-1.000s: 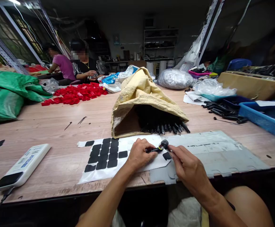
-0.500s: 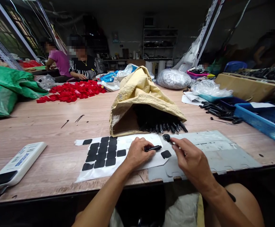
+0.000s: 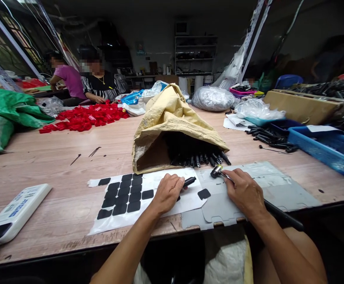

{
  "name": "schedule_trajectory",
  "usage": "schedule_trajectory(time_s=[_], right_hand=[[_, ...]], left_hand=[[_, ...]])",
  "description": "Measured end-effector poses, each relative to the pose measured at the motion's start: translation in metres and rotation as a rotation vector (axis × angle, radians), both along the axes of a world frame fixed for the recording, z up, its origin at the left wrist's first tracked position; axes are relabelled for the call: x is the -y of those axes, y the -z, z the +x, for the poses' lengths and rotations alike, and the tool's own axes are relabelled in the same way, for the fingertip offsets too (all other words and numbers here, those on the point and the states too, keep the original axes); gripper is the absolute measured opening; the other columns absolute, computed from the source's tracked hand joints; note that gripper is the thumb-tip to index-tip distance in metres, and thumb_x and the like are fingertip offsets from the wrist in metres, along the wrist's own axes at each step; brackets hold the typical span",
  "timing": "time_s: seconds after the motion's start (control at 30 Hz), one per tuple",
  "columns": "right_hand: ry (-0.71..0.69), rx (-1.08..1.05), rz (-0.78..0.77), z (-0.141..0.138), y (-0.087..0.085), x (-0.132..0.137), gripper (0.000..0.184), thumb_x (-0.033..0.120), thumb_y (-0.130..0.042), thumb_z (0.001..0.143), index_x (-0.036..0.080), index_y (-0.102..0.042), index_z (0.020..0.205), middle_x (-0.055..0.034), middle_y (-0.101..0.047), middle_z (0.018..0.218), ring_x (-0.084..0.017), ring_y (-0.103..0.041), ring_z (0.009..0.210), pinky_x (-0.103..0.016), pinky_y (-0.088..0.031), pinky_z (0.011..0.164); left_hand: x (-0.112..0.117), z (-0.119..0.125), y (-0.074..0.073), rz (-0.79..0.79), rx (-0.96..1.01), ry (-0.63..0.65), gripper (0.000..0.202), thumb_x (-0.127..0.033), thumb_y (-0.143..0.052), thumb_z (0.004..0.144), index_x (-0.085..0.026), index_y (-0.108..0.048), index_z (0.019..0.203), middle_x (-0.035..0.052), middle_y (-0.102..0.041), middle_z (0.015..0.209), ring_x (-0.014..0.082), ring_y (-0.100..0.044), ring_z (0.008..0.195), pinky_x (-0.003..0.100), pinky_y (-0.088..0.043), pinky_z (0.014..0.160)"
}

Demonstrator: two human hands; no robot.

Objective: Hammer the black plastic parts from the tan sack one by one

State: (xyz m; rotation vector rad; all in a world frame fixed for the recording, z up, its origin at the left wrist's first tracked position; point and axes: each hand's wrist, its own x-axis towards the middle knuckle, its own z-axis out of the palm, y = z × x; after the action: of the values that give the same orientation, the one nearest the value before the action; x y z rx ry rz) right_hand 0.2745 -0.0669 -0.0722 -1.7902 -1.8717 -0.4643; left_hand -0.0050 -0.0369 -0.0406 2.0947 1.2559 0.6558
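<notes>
My left hand (image 3: pixel 167 192) is closed around a short black plastic part (image 3: pixel 189 182) whose tip sticks out to the right, resting on a white backing sheet (image 3: pixel 172 183). My right hand (image 3: pixel 243 192) grips a small hammer (image 3: pixel 217 171) by its handle, the head lying on a grey sheet (image 3: pixel 266 185). The hammer's black handle end (image 3: pixel 284 217) runs back past my wrist. One loose black square pad (image 3: pixel 204 193) lies between the hands. A grid of several black pads (image 3: pixel 124 195) sits on the white sheet's left part.
An open tan sack (image 3: pixel 172 126) holding several black parts (image 3: pixel 203 159) lies just beyond my hands. A white device (image 3: pixel 14 213) lies front left. Green bags (image 3: pixel 9 118), red pieces (image 3: pixel 83 116), blue trays (image 3: pixel 326 148) and two seated people (image 3: pixel 92 81) surround the wooden table (image 3: pixel 56 165).
The hammer head moved away from the black part to the right and came down onto the grey sheet. My left hand kept the part on the white sheet.
</notes>
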Motion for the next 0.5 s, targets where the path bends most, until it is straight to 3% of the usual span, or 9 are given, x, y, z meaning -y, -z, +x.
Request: schedule_trajectory(time_s=[0.17,0.27,0.33,0.4,0.47,0.5], right_hand=[[0.026,0.009,-0.016,-0.001,0.0,0.0,0.024,0.023,-0.055,0.095,0.024,-0.07,0.114,-0.0032,-0.066,0.093,-0.021,-0.06,0.09,-0.033,-0.043,0.076],[0.024,0.008,-0.017,-0.001,0.001,0.0,0.024,0.023,-0.055,0.094,0.024,-0.07,0.113,-0.0036,-0.066,0.093,-0.021,-0.059,0.09,-0.033,-0.042,0.076],[0.026,0.009,-0.017,-0.001,0.001,0.0,0.024,0.023,-0.055,0.094,0.024,-0.069,0.113,-0.0037,-0.065,0.093,-0.021,-0.059,0.09,-0.033,-0.041,0.076],[0.027,0.012,-0.015,-0.002,0.0,0.0,0.024,0.023,-0.054,0.094,0.024,-0.069,0.113,-0.0039,-0.065,0.093,-0.021,-0.059,0.09,-0.033,-0.041,0.076],[0.023,0.018,-0.011,-0.002,0.0,0.0,0.024,0.022,-0.054,0.095,0.024,-0.068,0.113,-0.0044,-0.066,0.093,-0.022,-0.059,0.09,-0.033,-0.041,0.076],[0.021,0.022,-0.009,-0.002,0.0,0.0,0.024,0.022,-0.054,0.094,0.023,-0.068,0.114,-0.0048,-0.066,0.094,-0.022,-0.058,0.089,-0.033,-0.041,0.076]], left_hand=[[-0.004,0.001,0.003,0.025,-0.029,0.01,0.052,-0.041,-0.029,0.107,-0.021,-0.068,0.08,0.0038,-0.064,0.085,0.0223,-0.051,0.089,0.037,-0.038,0.088],[0.009,0.001,-0.008,0.082,-0.064,0.035,0.047,-0.042,-0.033,0.106,-0.021,-0.064,0.078,0.004,-0.062,0.083,0.0222,-0.051,0.088,0.037,-0.039,0.088],[0.034,0.0,-0.024,0.077,-0.056,0.082,0.041,-0.044,-0.036,0.106,-0.022,-0.062,0.083,0.0037,-0.064,0.086,0.0218,-0.053,0.087,0.036,-0.04,0.085],[0.068,-0.002,-0.039,-0.035,-0.032,0.182,0.035,-0.047,-0.039,0.105,-0.026,-0.064,0.093,0.0025,-0.067,0.091,0.0205,-0.058,0.086,0.033,-0.042,0.08],[0.102,-0.006,-0.042,-0.191,-0.038,0.307,0.03,-0.05,-0.042,0.104,-0.032,-0.066,0.102,0.0005,-0.071,0.096,0.0197,-0.063,0.086,0.03,-0.044,0.076],[0.115,-0.008,-0.035,-0.237,-0.06,0.324,0.028,-0.05,-0.044,0.103,-0.035,-0.067,0.106,0.0006,-0.072,0.101,0.0207,-0.064,0.089,0.03,-0.045,0.076]])
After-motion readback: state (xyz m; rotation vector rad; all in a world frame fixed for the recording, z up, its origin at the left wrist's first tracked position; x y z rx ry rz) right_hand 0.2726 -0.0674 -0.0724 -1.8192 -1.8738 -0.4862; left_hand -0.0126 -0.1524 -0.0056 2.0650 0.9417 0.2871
